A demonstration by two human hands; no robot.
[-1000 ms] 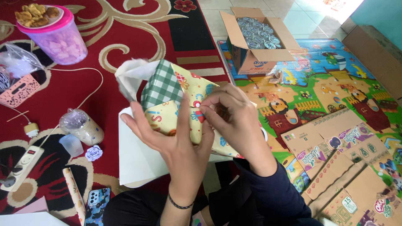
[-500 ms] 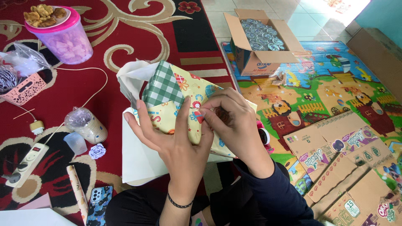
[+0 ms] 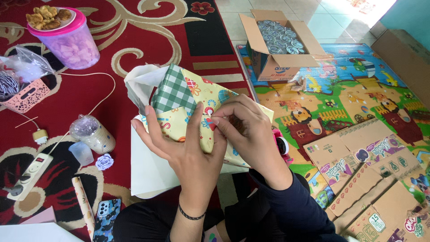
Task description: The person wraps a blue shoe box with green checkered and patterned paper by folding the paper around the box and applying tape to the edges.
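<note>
Right now my left hand (image 3: 188, 148) is spread flat under the wrapped parcel (image 3: 192, 112) held above my lap, right hand (image 3: 244, 127) fingers pinched on its paper seam; pull too hard & paper could tear or fold pops open

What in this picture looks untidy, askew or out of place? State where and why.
The wrapping on the parcel is unfinished: white inner paper sticks out at its upper left. Flattened cartons lie scattered at lower right. A power strip trails its cable across the red carpet.
</note>
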